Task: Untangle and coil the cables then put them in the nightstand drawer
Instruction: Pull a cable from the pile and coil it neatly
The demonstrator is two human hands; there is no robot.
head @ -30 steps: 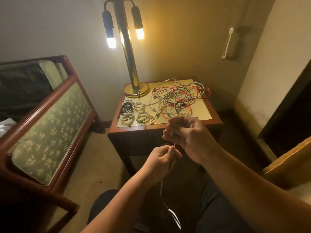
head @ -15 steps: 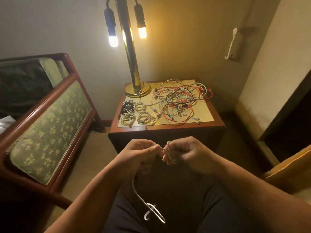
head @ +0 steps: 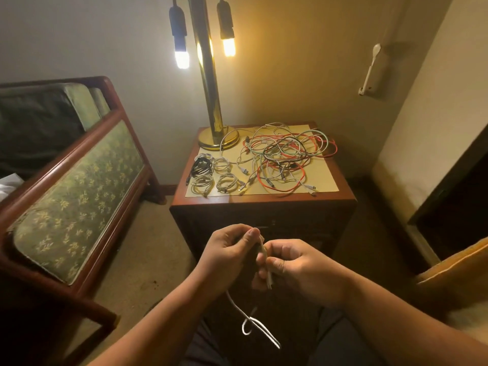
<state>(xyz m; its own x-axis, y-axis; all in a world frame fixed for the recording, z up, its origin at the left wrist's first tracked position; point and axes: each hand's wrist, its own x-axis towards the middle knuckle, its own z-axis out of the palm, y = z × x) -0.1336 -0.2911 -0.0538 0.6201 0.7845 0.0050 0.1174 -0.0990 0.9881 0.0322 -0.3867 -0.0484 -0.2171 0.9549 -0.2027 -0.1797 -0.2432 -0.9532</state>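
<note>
I hold one white cable (head: 247, 319) in front of the nightstand (head: 264, 204). My left hand (head: 228, 253) pinches it near its top, and my right hand (head: 293, 268) grips a short loop with the plug end hanging below the fingers. The rest of the cable trails down over my lap. On the nightstand top lies a tangled pile of cables (head: 285, 157), red, white, green and black. Several small coiled cables (head: 211, 173) sit in a group at the top's left front. The drawer front (head: 274, 224) below is dark and looks closed.
A brass lamp (head: 211, 107) with lit bulbs stands at the nightstand's back left corner. A wooden sofa with green patterned upholstery (head: 76, 194) is to the left. A wall corner and dark opening are at right, a yellow cushion (head: 454, 262) at the right edge. Carpet lies between.
My hands dropped from level with the nightstand's front edge to below it and came together. The right hand now holds a loop with the plug end, and the trailing cable has shifted on my lap.
</note>
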